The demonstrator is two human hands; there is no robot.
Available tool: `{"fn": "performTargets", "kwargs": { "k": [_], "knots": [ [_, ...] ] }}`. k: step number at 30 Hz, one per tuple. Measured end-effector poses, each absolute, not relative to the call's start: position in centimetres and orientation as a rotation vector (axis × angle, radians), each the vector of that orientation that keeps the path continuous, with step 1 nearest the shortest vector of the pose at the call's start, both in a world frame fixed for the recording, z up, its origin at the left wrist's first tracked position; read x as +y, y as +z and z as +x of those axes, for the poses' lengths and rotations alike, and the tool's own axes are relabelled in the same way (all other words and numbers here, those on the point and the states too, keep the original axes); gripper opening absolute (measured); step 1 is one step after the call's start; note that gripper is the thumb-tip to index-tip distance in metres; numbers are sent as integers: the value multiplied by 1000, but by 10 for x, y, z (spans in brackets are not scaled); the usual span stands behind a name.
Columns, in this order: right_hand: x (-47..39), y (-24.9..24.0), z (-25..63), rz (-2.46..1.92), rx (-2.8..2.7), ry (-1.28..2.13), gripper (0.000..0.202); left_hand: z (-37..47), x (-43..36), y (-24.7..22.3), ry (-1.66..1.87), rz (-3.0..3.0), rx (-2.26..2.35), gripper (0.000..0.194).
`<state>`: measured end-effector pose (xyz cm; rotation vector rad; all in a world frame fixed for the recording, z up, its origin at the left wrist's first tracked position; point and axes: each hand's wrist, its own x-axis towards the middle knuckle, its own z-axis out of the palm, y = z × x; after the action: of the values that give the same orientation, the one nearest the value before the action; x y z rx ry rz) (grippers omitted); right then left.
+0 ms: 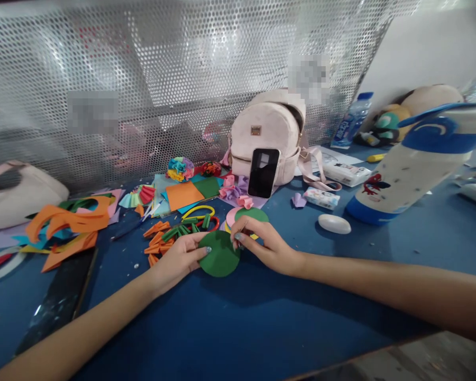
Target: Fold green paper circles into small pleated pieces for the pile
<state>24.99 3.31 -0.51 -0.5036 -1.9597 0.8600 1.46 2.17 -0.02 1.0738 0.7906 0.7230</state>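
My left hand (182,258) grips a round green paper disc (219,259) by its left edge, thumb on top. At the disc's upper right edge, my right hand (264,244) has its fingertips pinched together; whatever they hold is too small to make out. Just behind that hand lie more paper discs, including another green disc (257,214) partly covered by the fingers. Folded orange paper pieces (157,241) and folded green pieces (185,228) lie beyond my left hand, with yellow and red rings beside them.
A phone (264,173) leans against a pale backpack (265,127) before a perforated metal screen. Paper sheets (184,196) and orange cut strips (69,219) lie at the left. A large tilted bottle (412,169), a white oval case (334,224) and tissue packs (321,198) are at the right.
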Motion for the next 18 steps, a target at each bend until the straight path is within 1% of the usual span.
{"fn": "performTargets", "kwargs": {
  "k": [4,9,18],
  "knots": [
    [34,-5,249,-536,-2024,846,23,16,21,0,723,1104,792,37],
    [33,-4,249,-522,-2116,724,17,16,18,0,704,1137,813,38],
    [33,-4,248,-516,-2125,685,17,17,18,1,715,1133,831,41]
  ]
}}
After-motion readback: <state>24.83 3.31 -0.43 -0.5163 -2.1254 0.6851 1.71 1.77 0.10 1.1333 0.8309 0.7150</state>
